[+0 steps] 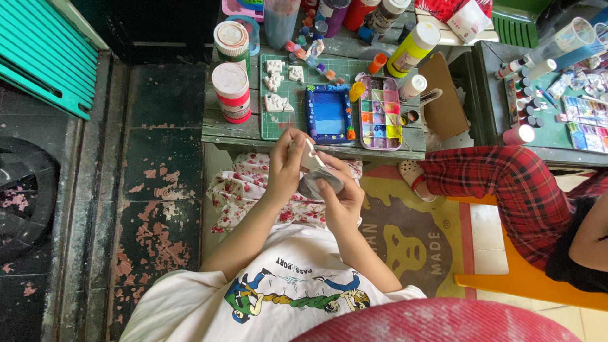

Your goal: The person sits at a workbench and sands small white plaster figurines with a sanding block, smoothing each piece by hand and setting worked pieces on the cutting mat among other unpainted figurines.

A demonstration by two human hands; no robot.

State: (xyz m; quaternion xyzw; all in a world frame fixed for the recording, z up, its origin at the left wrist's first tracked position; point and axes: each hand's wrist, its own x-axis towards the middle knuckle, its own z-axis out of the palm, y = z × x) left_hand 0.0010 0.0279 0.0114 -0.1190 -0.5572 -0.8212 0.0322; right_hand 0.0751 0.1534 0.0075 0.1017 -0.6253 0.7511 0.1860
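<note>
At the far left of the low wooden table (pixel 215 130), two red-and-white lidded jars (pixel 232 92) stand one behind the other. Next to them lies a green cutting mat (pixel 282 117) carrying small white plaster pieces (pixel 277 82).

Your left hand (pixel 286 163) is raised just in front of the table edge, fingers closed around a thin white stick (pixel 313 151), likely a brush handle. Your right hand (pixel 339 190) sits just below and to the right, fingers wrapped around a small greyish object (pixel 318 183); its exact kind cannot be told. The two hands touch over your lap.

Behind them on the table rests a blue painted frame (pixel 329 114), then a paint palette (pixel 380 114) with many coloured wells. Further right sits another person in red plaid trousers (pixel 506 183) on an orange chair (pixel 525 278).
</note>
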